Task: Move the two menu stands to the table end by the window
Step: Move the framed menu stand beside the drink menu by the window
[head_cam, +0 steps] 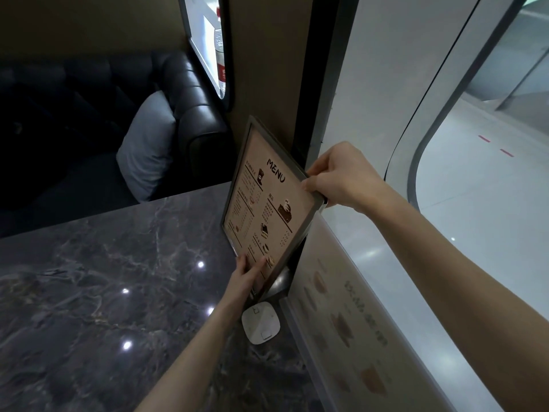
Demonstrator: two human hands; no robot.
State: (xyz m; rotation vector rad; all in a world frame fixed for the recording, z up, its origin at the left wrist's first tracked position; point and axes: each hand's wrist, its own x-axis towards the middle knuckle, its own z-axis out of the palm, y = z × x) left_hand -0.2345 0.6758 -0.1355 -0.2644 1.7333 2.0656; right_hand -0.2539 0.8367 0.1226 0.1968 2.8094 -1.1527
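Note:
A framed menu stand (267,203) with a beige "MENU" sheet is tilted at the window end of the dark marble table (104,278). My right hand (338,176) grips its upper right edge. My left hand (248,273) holds its lower edge, thumb on the front. Its round metal base (280,281) shows just behind the lower corner. A second menu stand (341,328), pale with bowl pictures, stands along the window side to the right, close to my right forearm.
A white rounded-square device (261,324) lies on the table just under the held stand. A black leather sofa (184,93) with a grey cushion (148,147) sits beyond the table. The curved window (475,173) runs along the right.

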